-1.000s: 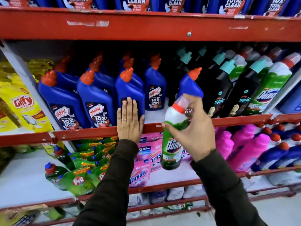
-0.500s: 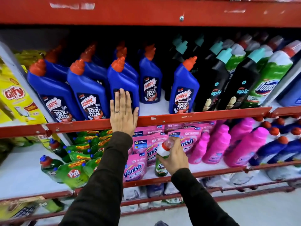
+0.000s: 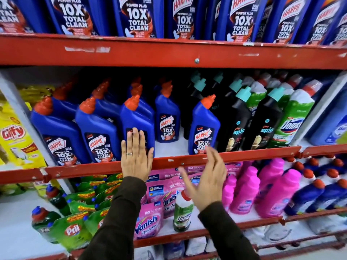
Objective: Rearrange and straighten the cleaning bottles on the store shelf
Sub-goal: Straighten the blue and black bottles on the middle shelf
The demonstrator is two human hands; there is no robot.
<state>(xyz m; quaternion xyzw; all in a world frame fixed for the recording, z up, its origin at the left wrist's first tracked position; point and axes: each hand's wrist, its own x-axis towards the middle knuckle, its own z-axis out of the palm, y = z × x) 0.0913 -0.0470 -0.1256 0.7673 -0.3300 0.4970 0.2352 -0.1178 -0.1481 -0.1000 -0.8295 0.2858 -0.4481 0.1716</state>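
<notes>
Blue Harpic bottles (image 3: 99, 139) with orange caps stand in rows on the middle shelf. My left hand (image 3: 136, 156) lies flat against the front of one Harpic bottle (image 3: 138, 121), fingers together, over the red shelf rail (image 3: 244, 155). A lone Harpic bottle (image 3: 203, 126) stands beside black Spic bottles (image 3: 237, 124). My right hand (image 3: 206, 178) hovers with spread fingers, holding nothing, in front of the rail. Below it a small green Domex bottle (image 3: 183, 212) stands upright on the lower shelf beside pink Vanish pouches (image 3: 150, 220).
Green Domex bottles (image 3: 294, 117) fill the middle shelf's right end. Pink bottles (image 3: 272, 190) and blue bottles (image 3: 309, 196) stand on the lower shelf right, green Pril pouches (image 3: 71, 229) on its left. Yellow Giffy packs (image 3: 15, 136) sit far left. Large Harpic bottles (image 3: 137, 17) line the top shelf.
My right hand set the small Domex bottle down on the lower shelf, let go and rose with fingers spread. The view tilted upward. My left hand stayed on the Harpic bottle.
</notes>
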